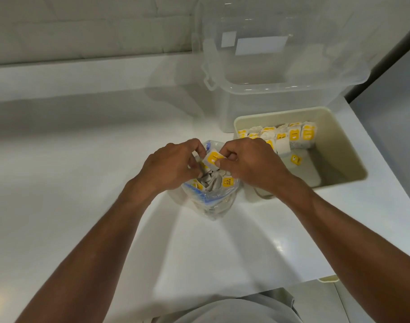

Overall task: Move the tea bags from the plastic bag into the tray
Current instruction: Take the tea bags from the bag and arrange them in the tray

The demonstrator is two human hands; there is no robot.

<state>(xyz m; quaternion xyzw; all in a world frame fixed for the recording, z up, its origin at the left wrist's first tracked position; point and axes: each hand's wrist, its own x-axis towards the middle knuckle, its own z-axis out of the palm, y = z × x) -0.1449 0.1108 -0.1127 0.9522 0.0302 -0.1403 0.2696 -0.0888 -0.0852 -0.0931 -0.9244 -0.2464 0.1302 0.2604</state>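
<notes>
A clear plastic bag (210, 203) with a blue zip strip stands open on the white counter, full of white tea bags with yellow tags. Over its mouth, my left hand (171, 166) and my right hand (250, 162) together pinch one tea bag (213, 159) with a yellow tag, lifted just above the others. To the right sits a cream tray (339, 145). A row of tea bags (281, 136) stands along its far side, and one loose yellow tag (295, 159) lies on its floor.
A large clear storage box (281, 66) with a latch handle stands behind the tray against the wall. The white counter (71, 159) stretches to the left and ends in an edge close to my body and at the right.
</notes>
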